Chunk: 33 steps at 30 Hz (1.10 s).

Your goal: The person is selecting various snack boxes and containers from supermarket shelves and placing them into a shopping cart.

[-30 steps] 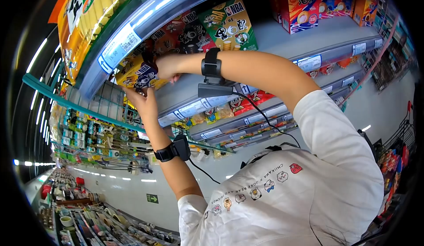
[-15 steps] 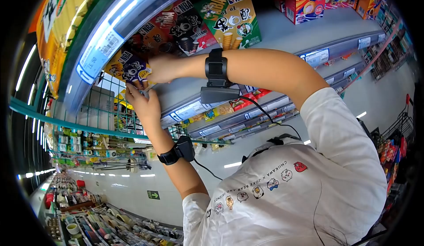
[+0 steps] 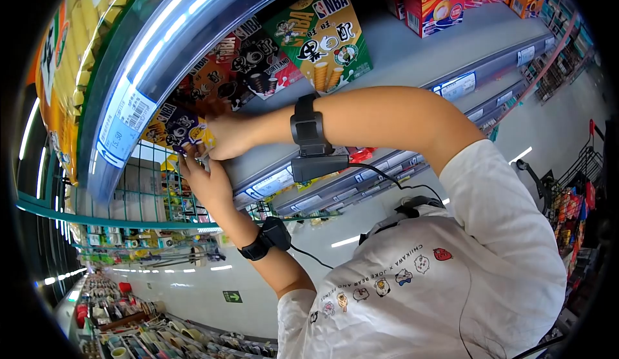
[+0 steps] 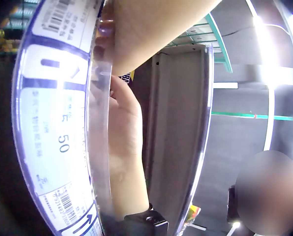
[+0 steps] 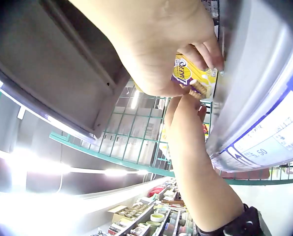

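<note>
A purple-and-yellow NBA snack box (image 3: pixel 175 127) stands tilted at the left end of the shelf, beside a row of similar boxes. My right hand (image 3: pixel 232 134) reaches in from the right and grips the box's side edge; in the right wrist view its fingers curl over the yellow face. Below it, my left hand (image 3: pixel 209 183) holds the lower corner between fingers and thumb, close to the right hand. Both hands show in the left wrist view, where the shelf's price strip (image 4: pixel 53 118) hides part of them and most of the box.
A black-and-red box (image 3: pixel 258 65) and a green-and-gold NBA box (image 3: pixel 329 43) stand on the grey shelf (image 3: pixel 400 56). A label rail (image 3: pixel 119 127) curves overhead at left. A teal wire rack (image 3: pixel 145 214) closes the shelf's left end. Yellow snack bags (image 3: pixel 71 94) hang above.
The view has shifted and the box now appears further left and lower. Both hands stay on it; the right hand has come down nearer the left.
</note>
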Motion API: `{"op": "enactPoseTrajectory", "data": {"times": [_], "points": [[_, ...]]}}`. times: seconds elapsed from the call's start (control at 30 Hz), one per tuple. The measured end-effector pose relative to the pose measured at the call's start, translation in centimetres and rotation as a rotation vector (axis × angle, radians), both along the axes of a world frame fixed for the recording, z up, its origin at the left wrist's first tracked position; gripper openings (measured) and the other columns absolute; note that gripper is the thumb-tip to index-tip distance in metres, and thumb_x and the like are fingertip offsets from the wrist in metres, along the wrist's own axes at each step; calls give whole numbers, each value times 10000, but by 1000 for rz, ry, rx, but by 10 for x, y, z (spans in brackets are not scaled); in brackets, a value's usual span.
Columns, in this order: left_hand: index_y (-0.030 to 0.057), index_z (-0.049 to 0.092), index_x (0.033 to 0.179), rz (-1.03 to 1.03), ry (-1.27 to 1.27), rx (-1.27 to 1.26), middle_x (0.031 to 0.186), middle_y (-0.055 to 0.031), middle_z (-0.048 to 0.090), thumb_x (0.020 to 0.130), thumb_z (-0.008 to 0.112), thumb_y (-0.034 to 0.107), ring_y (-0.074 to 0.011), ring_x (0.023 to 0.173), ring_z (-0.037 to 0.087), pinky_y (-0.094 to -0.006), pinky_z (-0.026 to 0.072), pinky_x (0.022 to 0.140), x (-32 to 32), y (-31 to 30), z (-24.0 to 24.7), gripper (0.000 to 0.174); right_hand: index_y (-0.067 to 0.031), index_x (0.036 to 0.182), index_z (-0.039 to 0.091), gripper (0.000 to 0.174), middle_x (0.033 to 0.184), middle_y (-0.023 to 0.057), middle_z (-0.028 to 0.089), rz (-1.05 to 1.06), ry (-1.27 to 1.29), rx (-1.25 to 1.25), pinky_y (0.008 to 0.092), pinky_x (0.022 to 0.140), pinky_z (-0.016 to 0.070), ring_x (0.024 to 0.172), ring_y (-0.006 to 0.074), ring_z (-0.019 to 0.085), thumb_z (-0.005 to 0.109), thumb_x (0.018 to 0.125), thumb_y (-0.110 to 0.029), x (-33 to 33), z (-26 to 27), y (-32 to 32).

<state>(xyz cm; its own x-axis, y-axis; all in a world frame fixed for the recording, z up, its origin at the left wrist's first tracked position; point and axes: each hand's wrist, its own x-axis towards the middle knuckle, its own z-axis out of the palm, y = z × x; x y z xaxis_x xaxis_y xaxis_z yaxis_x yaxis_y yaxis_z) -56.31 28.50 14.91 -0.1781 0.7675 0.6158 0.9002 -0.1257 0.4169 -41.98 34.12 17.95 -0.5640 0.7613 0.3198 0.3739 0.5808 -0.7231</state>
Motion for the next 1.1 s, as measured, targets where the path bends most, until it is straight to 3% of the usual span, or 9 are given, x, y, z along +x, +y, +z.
{"op": "enactPoseTrajectory", "data": {"times": [0.07,0.17,0.27,0.37,0.47,0.57,0.87,0.97,1.1], "points": [[31,486,1249,-23,22,-20,1368,-288,316,823,520,285,-433,1257,342,-451,329,1001,-6,2,-3,497,153,1209,383,739,1289,373,333,193,-8,-180,445,1002,339,1242,459,314,626,679,-300,2,1,11],[25,480,1250,-29,30,-43,1344,-292,350,825,523,287,-433,1240,368,-447,340,994,-7,3,-4,501,152,1177,421,707,1230,357,414,1,14,77,414,978,370,1201,437,386,623,671,-299,-14,-14,15],[5,482,1242,-21,23,-39,1314,-278,395,841,521,282,-417,1203,413,-434,358,977,-2,3,1,489,137,1159,437,695,1104,309,536,-55,39,58,380,918,421,1084,395,509,628,670,-318,-12,-16,11],[-23,494,1225,-16,17,-12,1271,-254,454,870,512,279,-391,1147,475,-414,380,955,0,1,0,467,86,1023,578,555,1009,274,591,3,181,-47,406,969,340,1051,363,525,609,695,-360,-10,-16,10],[-14,481,1237,-2,24,-33,1281,-269,432,864,509,287,-411,1163,448,-431,375,959,-3,1,-1,480,103,1099,475,670,988,243,603,59,158,-82,358,828,455,946,336,581,655,675,-384,-5,-11,9],[-7,469,1247,13,30,-89,1322,-298,373,849,515,299,-442,1205,398,-459,358,976,-2,0,2,505,99,1115,469,691,975,240,605,61,165,-159,359,803,462,918,332,587,659,678,-401,-6,-11,11],[0,494,1235,56,68,-147,1345,-280,359,851,502,352,-430,1220,384,-457,347,988,-8,6,-2,521,44,1202,454,673,1098,268,566,168,193,-68,368,887,438,1017,346,560,635,696,-361,-5,-14,13],[1,514,1214,69,32,-128,1323,-258,400,819,496,285,-411,1194,420,-446,350,984,-1,1,2,487,2,1250,430,692,1205,302,492,9,48,-33,377,924,413,1081,366,522,613,714,-395,-10,-16,15],[-11,543,1166,15,-10,130,1209,-224,512,789,492,204,-379,1104,497,-432,395,929,-6,-1,-4,437,12,1084,566,537,1031,268,588,25,-40,-20,426,896,414,980,382,572,567,760,-417,-5,6,3]]}}
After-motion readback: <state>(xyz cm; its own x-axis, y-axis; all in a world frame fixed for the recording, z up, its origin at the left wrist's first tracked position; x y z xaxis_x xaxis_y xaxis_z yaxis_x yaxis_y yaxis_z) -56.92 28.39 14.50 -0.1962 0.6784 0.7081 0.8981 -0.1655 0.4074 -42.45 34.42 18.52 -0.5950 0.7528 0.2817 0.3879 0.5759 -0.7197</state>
